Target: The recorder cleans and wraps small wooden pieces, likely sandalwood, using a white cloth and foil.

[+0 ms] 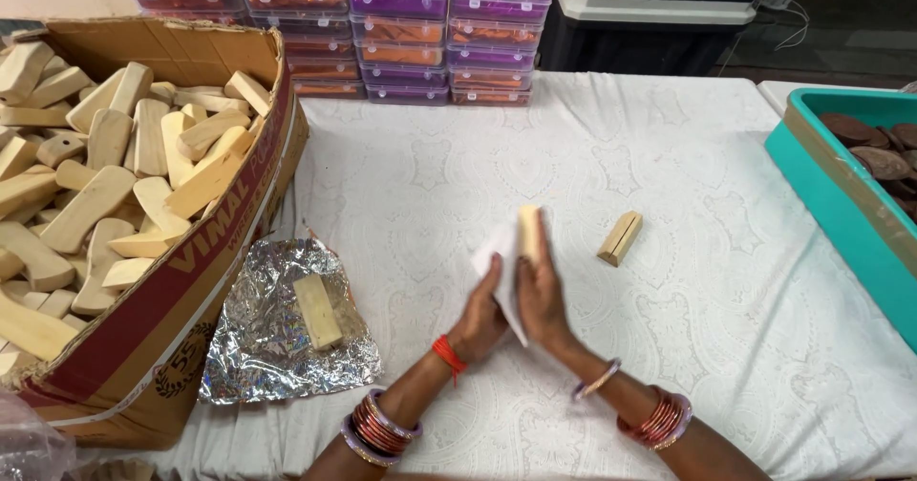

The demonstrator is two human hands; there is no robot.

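Head view: my two hands pressed around a wooden block and white paper, mid-table

My left hand (480, 317) and right hand (541, 295) are closed together on the pale wooden block (528, 232), its top poking above my fingers, the white paper (499, 263) caught between my palms. Just right lies a second wooden block (620, 238); to the left a third block (316, 311) rests on crumpled foil (256, 347) beside the cardboard box (191, 280) of wooden pieces
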